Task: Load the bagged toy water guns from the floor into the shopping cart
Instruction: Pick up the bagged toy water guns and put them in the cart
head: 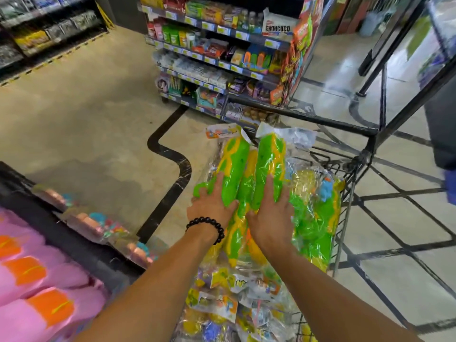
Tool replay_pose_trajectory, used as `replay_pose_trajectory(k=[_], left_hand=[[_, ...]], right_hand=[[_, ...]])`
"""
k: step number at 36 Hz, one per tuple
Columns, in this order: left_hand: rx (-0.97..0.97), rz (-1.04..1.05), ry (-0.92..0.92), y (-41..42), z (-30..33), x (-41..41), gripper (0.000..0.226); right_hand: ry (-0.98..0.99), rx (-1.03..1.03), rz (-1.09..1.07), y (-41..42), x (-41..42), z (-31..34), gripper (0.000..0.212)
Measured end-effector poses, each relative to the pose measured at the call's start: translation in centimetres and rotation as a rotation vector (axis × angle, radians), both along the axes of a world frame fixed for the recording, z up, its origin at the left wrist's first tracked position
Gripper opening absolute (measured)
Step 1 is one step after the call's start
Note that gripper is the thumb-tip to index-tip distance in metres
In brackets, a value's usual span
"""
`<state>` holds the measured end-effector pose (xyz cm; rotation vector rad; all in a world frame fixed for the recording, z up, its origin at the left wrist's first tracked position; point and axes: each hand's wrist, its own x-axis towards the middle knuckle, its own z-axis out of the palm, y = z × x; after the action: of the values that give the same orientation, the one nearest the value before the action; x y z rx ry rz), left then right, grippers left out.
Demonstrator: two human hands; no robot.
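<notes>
Two green bagged water guns (pixel 249 169) are pressed side by side atop the pile in the shopping cart (pixel 345 127), left hand (pixel 209 206) and right hand (pixel 271 218) laid flat, fingers straight. Bare floor (pixel 98 119) is seen toward ten o'clock.

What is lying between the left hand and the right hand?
In the head view, between the left hand and right hand shows the bagged green-and-yellow water gun.

I count two hands (pixel 209 206), two green guns (pixel 234 169) on top under them, one cart (pixel 345 129), one bead bracelet (pixel 206 224), more bagged guns below, too jumbled for me to count
</notes>
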<state>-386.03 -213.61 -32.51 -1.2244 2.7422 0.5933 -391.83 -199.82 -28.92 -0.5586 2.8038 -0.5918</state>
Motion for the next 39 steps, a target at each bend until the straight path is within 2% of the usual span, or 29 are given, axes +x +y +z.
replay_pose_trajectory(k=[9,15,21,25,31,39], left_hand=[[-0.038,-0.005,-0.098,1.8,-1.2,-0.3,0.101],[-0.082,-0.016,-0.115,2.6,-1.4,-0.6,0.101],[0.019,-0.052,-0.086,1.9,-0.6,0.3,0.09],[0.012,-0.144,-0.082,1.7,-0.2,2.2,0.084],[-0.033,-0.22,-0.058,2.6,1.7,4.8,0.079],[-0.163,-0.361,0.016,5.2,8.5,8.3,0.063]], right_hand=[[0.045,0.176,0.032,-0.9,-0.1,-2.3,0.109],[0.054,0.193,0.047,-1.0,-0.2,-2.6,0.101],[-0.004,0.106,0.052,-0.2,-0.3,-2.4,0.101],[-0.029,0.031,0.076,0.7,0.3,-1.6,0.104],[0.042,-0.022,0.113,2.5,1.9,0.3,0.09],[0.083,-0.138,0.217,6.4,4.7,4.7,0.068]])
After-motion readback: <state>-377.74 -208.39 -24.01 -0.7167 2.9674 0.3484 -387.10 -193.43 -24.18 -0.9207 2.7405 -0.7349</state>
